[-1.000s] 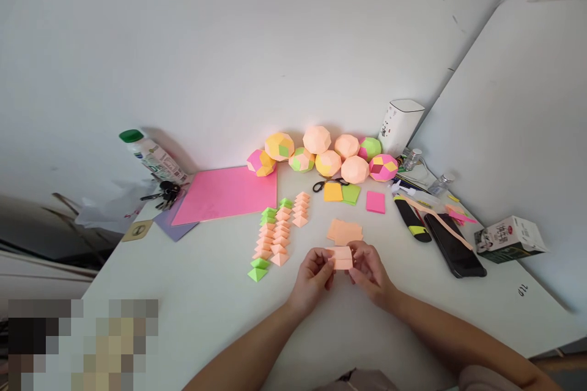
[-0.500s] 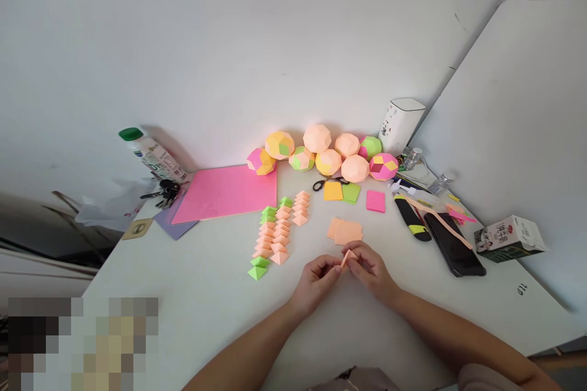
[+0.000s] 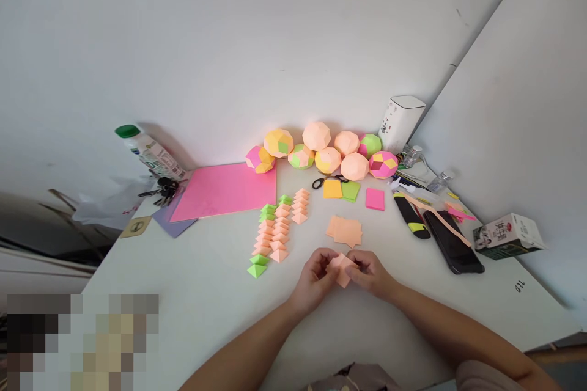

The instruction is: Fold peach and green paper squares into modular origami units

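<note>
A small peach square of paper [image 3: 343,270] is held by its two sides, one corner pointing toward me, a little above the table. My left hand [image 3: 318,276] pinches its left side, and my right hand [image 3: 370,274] grips the right side with the thumb on top. Just beyond my fingers lies a stack of peach paper squares [image 3: 347,231]. To the left stand rows of folded paper pieces [image 3: 279,229], mostly peach with some green. Orange [image 3: 332,189], green [image 3: 351,190] and pink paper squares [image 3: 375,198] lie farther back.
Several faceted paper balls [image 3: 354,166] line the wall, with scissors [image 3: 318,184] in front. A pink sheet [image 3: 224,192], keys [image 3: 166,188] and a green-capped bottle [image 3: 149,153] sit left. On the right are a cutter knife [image 3: 411,217], a phone [image 3: 452,243] and a milk carton [image 3: 509,237].
The peach paper, seen narrow and folded before, now shows a wider, flatter face. Both hands have shifted slightly toward me and regripped its sides.
</note>
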The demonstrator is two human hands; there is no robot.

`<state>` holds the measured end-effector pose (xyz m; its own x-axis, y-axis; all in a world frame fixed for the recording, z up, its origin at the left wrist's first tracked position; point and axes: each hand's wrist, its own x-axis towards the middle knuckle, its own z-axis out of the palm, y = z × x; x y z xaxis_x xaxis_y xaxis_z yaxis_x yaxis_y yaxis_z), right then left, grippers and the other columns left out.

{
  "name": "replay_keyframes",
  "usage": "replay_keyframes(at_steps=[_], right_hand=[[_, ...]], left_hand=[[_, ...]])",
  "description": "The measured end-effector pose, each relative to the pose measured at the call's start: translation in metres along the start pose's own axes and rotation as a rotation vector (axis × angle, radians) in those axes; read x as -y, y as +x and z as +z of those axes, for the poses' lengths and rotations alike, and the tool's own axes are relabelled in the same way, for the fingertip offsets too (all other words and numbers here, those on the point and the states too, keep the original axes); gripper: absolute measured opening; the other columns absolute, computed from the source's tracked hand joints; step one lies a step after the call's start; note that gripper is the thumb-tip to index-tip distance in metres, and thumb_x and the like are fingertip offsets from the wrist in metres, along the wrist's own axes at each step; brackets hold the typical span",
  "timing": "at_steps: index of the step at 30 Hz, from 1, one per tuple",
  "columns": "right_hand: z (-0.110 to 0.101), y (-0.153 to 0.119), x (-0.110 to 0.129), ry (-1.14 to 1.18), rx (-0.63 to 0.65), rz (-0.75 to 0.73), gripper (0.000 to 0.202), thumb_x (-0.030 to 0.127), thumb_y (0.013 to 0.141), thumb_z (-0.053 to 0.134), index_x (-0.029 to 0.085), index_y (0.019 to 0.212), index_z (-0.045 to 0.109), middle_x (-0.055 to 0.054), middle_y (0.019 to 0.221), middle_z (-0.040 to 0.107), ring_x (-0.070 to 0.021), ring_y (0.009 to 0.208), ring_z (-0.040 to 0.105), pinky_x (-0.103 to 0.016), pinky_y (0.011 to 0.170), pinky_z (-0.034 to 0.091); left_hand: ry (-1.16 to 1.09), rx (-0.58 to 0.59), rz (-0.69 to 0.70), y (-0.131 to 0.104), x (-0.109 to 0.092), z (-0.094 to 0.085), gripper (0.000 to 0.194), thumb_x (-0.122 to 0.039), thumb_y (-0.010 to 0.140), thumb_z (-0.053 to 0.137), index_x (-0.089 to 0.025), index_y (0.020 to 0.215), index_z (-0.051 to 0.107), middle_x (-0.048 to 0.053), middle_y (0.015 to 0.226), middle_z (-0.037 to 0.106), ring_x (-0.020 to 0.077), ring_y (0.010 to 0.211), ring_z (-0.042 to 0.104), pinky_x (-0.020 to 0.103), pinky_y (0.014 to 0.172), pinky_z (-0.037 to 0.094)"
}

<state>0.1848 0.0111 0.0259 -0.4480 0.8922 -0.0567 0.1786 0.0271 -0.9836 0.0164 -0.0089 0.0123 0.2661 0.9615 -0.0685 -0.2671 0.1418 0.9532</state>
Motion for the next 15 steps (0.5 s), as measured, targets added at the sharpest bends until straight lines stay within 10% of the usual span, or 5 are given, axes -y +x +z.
replay_keyframes(at_steps=[15], right_hand=[[-0.0002,0.0012,-0.0043,-0.024,-0.085,-0.062,0.031,0.041,0.08,0.057,0.018,0.06,0.05,0.002,0.059,0.041,-0.0126,0.056,0.039,-0.026,0.053,0.033]], left_hand=[[0.194,0.047,0.052,0.0002,-0.0006,-0.0027,0.034,-0.042,0.083,0.053,-0.023,0.11,0.062,0.006,0.097,0.06,0.0202,0.091,0.056,0.034,0.083,0.045]])
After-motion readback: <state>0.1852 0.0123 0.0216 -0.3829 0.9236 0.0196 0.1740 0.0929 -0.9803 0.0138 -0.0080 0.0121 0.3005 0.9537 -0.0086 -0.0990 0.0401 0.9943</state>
